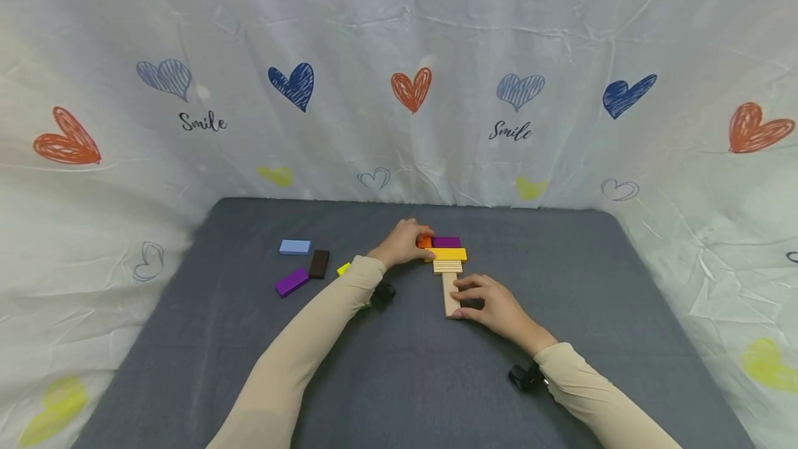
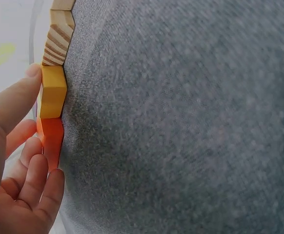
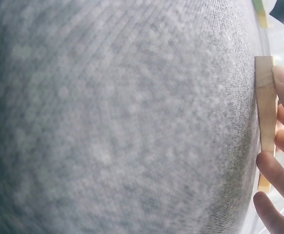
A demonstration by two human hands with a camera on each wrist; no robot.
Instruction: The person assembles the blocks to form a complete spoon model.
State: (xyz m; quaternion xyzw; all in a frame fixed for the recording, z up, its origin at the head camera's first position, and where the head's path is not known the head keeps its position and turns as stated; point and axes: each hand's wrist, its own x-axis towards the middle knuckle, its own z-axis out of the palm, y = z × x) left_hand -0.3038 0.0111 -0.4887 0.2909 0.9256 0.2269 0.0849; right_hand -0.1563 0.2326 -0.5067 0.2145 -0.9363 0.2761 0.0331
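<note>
The left hand (image 1: 401, 244) is partly closed, thumb and fingers set apart about the corner of a small row of blocks. Its thumb touches the golden block (image 1: 451, 254), and its fingers curl round the far end of the orange block (image 2: 52, 141), so the two are gripped together. The right hand (image 1: 497, 303) is half open, fingers gently bent, and holds the plain wooden block (image 1: 450, 296): thumb at the near end, fingertips along its right-hand long side.

The plain wooden block lies flat just left of the right palm, its long axis running away from the person, from the right thumb toward the striped wooden piece (image 1: 447, 267). That piece lies crosswise between the two grips. The golden block is next beyond it, its long axis running left to right from the left thumb. The orange block sits under the left fingertips; its long axis is hard to tell. A purple block (image 1: 446, 242) extends crosswise to the right of it.

Left of the left grip, a yellow block (image 1: 343, 269) shows partly behind the sleeve (image 1: 337, 317). Well beyond that lie a dark brown block (image 1: 318, 264), a light blue block (image 1: 295, 247) and a second purple block (image 1: 291, 283).
</note>
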